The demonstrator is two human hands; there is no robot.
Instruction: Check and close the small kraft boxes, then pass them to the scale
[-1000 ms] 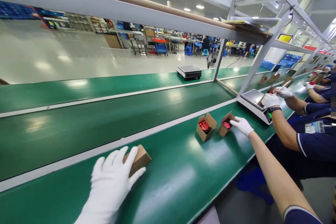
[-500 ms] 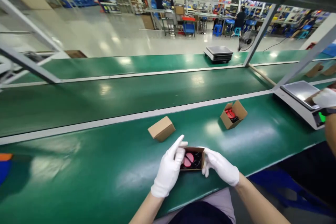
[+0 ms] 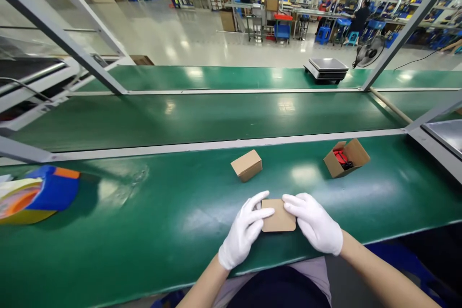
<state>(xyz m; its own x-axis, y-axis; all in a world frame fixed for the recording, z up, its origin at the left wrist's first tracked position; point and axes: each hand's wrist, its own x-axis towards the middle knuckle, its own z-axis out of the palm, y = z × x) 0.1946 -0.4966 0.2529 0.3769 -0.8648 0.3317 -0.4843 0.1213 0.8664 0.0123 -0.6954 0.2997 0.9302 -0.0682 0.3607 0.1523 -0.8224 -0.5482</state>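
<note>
Since half a second ago, a cardboard flap has swung over the held box, so a plain brown lid now hides the red and black contents that showed between the hands. Head and view have turned toward the left, bringing more of a blue, orange and yellow item into sight; it lies at nine o'clock from the held box, cut off by the edge of view, and I cannot tell what it is.

Both hands wear white gloves. At the held box's nine o'clock side, the left hand grasps it with bent fingers, one of them laid across the lid. From three o'clock, the right hand grasps the opposite side, its fingertips on the lid's two o'clock corner. Whether the box's base touches the green work surface I cannot tell.

Near it, at eleven o'clock, a closed box rests on the green surface, apart from both hands. At two o'clock, farther off, an open box stands with flaps up, red and black contents visible inside. Beyond that, also toward two o'clock, a scale is partly out of view; a second scale stands at one o'clock.
</note>
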